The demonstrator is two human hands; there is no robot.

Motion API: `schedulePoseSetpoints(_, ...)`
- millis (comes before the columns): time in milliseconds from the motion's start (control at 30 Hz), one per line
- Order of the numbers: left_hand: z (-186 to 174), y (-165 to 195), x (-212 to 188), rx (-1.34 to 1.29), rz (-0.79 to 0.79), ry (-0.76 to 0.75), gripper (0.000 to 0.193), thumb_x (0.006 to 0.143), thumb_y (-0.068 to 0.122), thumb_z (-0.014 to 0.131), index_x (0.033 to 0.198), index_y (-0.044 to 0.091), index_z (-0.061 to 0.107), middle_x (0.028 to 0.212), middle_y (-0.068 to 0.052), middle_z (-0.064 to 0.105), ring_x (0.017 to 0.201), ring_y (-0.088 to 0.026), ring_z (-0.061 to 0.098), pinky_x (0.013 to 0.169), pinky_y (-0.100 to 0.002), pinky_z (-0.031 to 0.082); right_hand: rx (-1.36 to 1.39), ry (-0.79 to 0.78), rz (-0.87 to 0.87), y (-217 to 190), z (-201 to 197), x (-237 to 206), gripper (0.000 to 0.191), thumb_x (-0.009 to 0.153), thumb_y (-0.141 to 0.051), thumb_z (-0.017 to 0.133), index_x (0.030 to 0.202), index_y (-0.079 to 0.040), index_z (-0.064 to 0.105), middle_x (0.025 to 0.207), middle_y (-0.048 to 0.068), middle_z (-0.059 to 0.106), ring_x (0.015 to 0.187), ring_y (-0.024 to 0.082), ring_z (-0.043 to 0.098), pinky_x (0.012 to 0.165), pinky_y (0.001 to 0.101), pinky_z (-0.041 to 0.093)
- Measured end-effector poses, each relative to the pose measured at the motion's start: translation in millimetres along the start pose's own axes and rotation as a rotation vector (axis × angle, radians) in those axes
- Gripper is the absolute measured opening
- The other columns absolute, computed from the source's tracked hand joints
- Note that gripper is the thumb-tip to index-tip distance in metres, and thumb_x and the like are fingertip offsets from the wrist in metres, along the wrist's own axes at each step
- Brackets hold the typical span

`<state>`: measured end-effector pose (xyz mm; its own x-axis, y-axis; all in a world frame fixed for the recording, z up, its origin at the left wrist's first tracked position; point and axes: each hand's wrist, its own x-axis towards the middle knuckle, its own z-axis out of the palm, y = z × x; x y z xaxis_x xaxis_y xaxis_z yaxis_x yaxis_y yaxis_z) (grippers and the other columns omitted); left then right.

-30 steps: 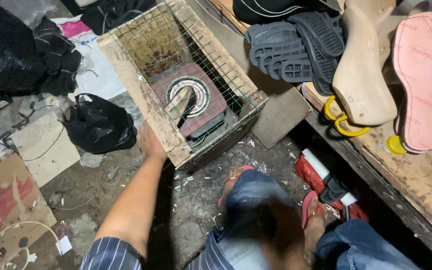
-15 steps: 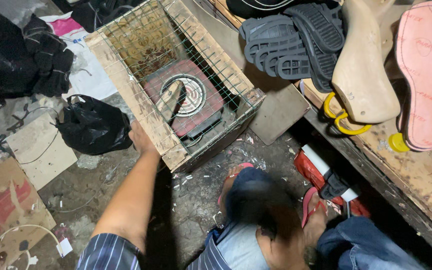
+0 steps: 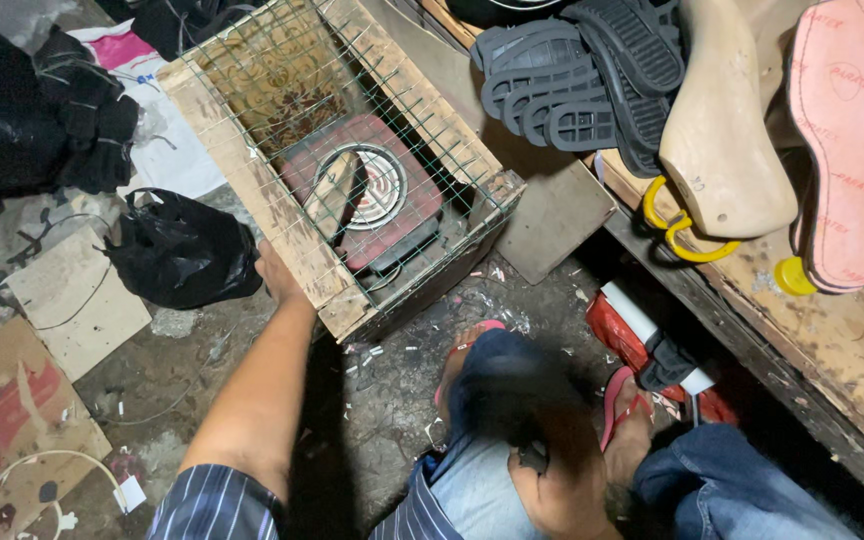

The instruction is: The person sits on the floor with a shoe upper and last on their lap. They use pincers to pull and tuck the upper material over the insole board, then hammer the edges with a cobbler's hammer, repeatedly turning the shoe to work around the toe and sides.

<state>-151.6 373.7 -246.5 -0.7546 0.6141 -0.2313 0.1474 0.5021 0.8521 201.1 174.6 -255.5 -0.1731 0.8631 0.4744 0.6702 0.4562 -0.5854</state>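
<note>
Left hand (image 3: 274, 272) reaches up-frame from the lower left, its forearm running diagonally, and rests against the near wooden edge of the crate (image 3: 252, 180) at centre frame; the fingers are hidden behind the rim, so whether they curl over it cannot be told. Right hand (image 3: 562, 480) sits low at bottom centre, over the knees, blurred; it seems closed on something small and dark, but that is unsure.

From the left hand the crate lies up and to the right, its long axis slanting from upper left to lower right; the left hand is the nearer one. Wire mesh (image 3: 392, 110) covers its top. Inside sits a red stove (image 3: 367, 195) with a round coil, and a pale wooden piece (image 3: 332, 185) lies across it. Just left of the crate on the floor lies a black bag (image 3: 182, 250).
</note>
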Motion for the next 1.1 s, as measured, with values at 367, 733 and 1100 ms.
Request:
schedulePoseSetpoints(367, 7, -4, 5, 0.485, 0.383, 0.027, 0.048, 0.09, 0.035, 0.068, 0.131, 0.013, 0.062, 0.124, -0.015, 0.058, 0.113, -0.037, 0.052, 0.095, -0.049, 0.045, 0.037, -0.023, 0.031, 2, -3, 6, 0.054, 0.067, -0.01, 0.076, 0.119, -0.003, 0.063, 0.114, 0.021, 0.066, 0.107, 0.044, 0.063, 0.095, 0.0496, 0.049)
schedulePoseSetpoints(733, 10, 4, -1, 0.051, 0.047, -0.043, 0.057, 0.082, 0.036, 0.073, 0.129, 0.011, 0.054, 0.119, -0.01, 0.051, 0.113, -0.029, 0.056, 0.083, -0.042, 0.059, 0.071, -0.087, 0.124, 1, -8, 11, 0.054, 0.066, -0.009, 0.076, 0.118, -0.003, 0.062, 0.113, 0.02, 0.066, 0.103, 0.043, 0.063, 0.09, 0.0499, 0.05)
schedulePoseSetpoints(1100, 1, -1, -4, 0.59, 0.42, 0.055, 0.052, 0.092, 0.036, 0.072, 0.135, 0.011, 0.056, 0.131, -0.011, 0.059, 0.123, -0.034, 0.053, 0.093, -0.05, 0.044, -0.012, -0.027, 0.025, 5, -3, -3, 0.051, 0.071, -0.014, 0.077, 0.119, -0.003, 0.061, 0.115, 0.02, 0.066, 0.105, 0.043, 0.063, 0.093, 0.0496, 0.05)
